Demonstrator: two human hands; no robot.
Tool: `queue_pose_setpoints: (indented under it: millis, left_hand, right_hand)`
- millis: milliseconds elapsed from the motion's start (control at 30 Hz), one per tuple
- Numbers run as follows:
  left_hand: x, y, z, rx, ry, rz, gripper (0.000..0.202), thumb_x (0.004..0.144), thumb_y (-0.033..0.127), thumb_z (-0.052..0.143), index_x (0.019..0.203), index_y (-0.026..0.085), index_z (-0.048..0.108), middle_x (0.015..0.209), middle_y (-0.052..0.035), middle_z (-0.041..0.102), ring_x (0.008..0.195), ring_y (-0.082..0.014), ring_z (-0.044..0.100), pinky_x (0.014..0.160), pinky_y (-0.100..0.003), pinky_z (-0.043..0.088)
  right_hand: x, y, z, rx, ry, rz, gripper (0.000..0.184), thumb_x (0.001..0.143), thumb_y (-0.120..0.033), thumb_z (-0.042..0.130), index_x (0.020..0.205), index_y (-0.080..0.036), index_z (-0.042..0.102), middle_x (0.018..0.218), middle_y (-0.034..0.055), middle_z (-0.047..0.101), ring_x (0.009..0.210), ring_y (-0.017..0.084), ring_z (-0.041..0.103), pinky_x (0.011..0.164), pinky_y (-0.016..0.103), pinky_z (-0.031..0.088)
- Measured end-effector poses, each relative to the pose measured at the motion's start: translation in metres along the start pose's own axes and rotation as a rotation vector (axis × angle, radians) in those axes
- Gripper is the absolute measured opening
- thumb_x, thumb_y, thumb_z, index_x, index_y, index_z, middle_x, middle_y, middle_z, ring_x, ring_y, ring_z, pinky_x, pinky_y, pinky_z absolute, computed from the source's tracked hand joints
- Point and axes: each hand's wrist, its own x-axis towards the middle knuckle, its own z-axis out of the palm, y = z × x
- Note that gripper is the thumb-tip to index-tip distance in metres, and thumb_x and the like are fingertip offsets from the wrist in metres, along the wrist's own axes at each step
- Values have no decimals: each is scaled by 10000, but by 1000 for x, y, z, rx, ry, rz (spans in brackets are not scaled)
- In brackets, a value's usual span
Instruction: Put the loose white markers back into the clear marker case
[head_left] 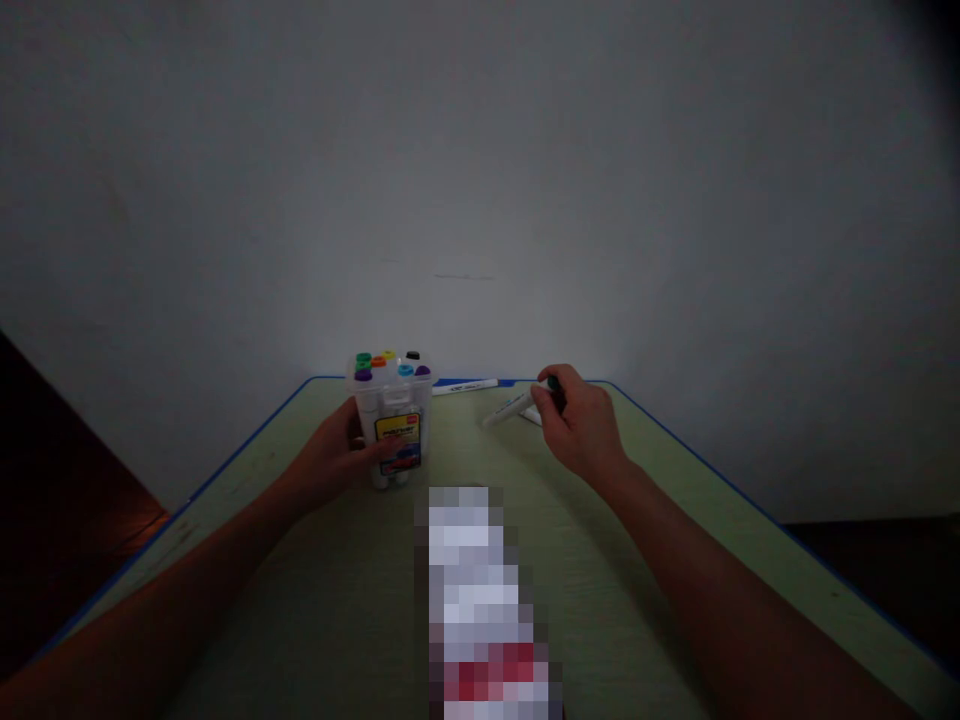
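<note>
I read a pale wall (pixel 480 180) across the upper view, meeting the far edge of a green worktop (pixel 225 480) trimmed in blue. A pixelated object (pixel 480 600) occupies the foreground; it is too blurred for me to identify. A clear plastic marker tub (pixel 390 420) stands upright near the far edge, and the left hand (pixel 334 455) is closed around its side. The right hand (pixel 581 425) is gripping a white marker (pixel 517 405) with a dark green end. A second white marker (pixel 465 387) lies loose along the far edge. A small white item (pixel 531 416) beneath the held marker is too hidden to name.

Caution: a push high on the tub could tip it, since it stands close to the edge. A careless knock from the right hand could roll the loose marker off the worktop. Dim lighting reduces my view of the coloured caps (pixel 390 365), so colours may be misread
</note>
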Motion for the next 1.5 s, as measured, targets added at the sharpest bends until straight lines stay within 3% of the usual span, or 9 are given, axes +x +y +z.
queue_pose_setpoints:
  millis: [1500]
  left_hand:
    - [0, 2, 0, 18, 12, -14, 572, 625, 418, 727, 1106, 180, 530, 1107, -97, 667, 981, -285, 645, 864, -478, 510]
  right_hand:
    - [0, -1, -1, -12, -2, 8, 213, 830, -314, 423, 878, -156, 558, 540, -3, 515, 481, 139, 452, 531, 265, 297]
